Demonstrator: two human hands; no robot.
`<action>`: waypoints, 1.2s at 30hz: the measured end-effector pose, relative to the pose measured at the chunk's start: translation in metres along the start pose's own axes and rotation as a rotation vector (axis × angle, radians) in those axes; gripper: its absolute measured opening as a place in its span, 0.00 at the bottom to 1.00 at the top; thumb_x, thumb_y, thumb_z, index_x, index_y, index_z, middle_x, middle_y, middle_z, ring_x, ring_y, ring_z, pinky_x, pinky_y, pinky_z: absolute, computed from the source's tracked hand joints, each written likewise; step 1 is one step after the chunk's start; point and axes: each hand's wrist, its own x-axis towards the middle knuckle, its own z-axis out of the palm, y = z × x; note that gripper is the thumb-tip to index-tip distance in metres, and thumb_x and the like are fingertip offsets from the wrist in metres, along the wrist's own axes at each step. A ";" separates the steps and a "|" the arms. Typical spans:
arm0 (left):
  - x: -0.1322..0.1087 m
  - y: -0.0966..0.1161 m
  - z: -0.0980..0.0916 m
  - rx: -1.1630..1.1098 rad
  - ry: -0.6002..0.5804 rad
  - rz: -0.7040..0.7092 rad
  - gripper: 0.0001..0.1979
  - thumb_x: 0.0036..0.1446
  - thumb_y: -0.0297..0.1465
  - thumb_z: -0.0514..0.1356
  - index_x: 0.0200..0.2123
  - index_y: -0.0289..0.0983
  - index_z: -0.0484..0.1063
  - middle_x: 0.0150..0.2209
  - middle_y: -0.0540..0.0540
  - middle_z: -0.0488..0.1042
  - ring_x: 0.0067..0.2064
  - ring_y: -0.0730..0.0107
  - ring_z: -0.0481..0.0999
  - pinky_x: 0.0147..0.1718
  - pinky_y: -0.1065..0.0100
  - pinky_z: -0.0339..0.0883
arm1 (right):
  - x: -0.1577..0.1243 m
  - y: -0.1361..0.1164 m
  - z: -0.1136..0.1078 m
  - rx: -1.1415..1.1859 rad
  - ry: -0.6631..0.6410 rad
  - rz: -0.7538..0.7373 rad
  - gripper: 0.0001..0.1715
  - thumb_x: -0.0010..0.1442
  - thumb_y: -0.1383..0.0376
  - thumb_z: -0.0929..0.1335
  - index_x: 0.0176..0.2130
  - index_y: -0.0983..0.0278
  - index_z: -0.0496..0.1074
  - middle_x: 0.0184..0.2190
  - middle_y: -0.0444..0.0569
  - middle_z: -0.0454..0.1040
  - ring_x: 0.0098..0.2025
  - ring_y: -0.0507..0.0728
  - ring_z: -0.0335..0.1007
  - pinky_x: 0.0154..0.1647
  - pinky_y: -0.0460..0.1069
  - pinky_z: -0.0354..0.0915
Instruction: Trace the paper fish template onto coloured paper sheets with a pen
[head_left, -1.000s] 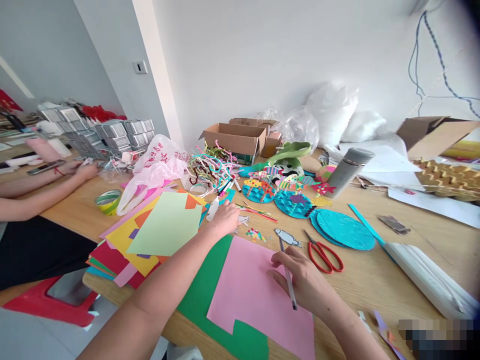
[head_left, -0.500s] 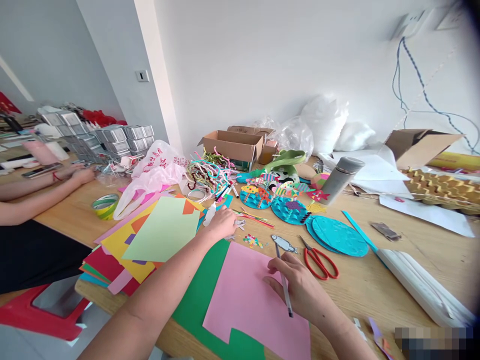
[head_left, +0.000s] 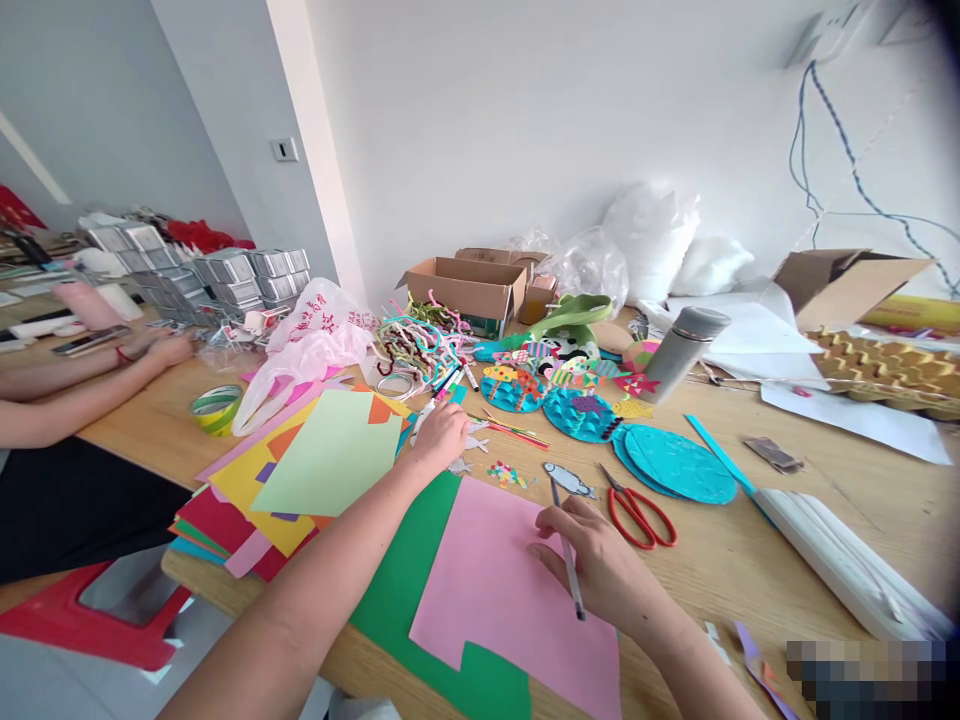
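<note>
My right hand (head_left: pixel 596 565) lies on a pink paper sheet (head_left: pixel 502 590), fingers closed round a thin grey pen (head_left: pixel 567 562) that points away from me. The pink sheet lies over a green sheet (head_left: pixel 409 580). My left hand (head_left: pixel 441 436) reaches forward past the paper, fingers curled down onto something I cannot make out, right by a small white glue bottle (head_left: pixel 421 414) and markers (head_left: pixel 450 381). A paper fish cutout (head_left: pixel 568 480) and red-handled scissors (head_left: pixel 636 508) lie just beyond my right hand.
A stack of coloured sheets (head_left: pixel 300 465) lies on the left. Teal paper discs (head_left: pixel 679 465), decorated fish crafts (head_left: pixel 559 385), pipe cleaners (head_left: pixel 416 340), a grey flask (head_left: pixel 681 352), tape roll (head_left: pixel 215 409), plastic bag (head_left: pixel 311 335) and cardboard boxes (head_left: pixel 469 285) crowd the wooden table. Another person's arms (head_left: pixel 82 385) rest at far left.
My left hand has curled tighter and shifted slightly near the glue bottle. My right hand with the pen has barely moved. The view has shifted a little.
</note>
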 end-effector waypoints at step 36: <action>-0.016 0.012 -0.020 -0.192 0.252 0.048 0.10 0.62 0.24 0.53 0.34 0.37 0.73 0.37 0.45 0.74 0.42 0.66 0.72 0.44 0.65 0.66 | 0.001 0.004 0.003 -0.002 0.108 -0.030 0.10 0.63 0.60 0.64 0.35 0.63 0.69 0.28 0.51 0.71 0.32 0.57 0.67 0.31 0.50 0.63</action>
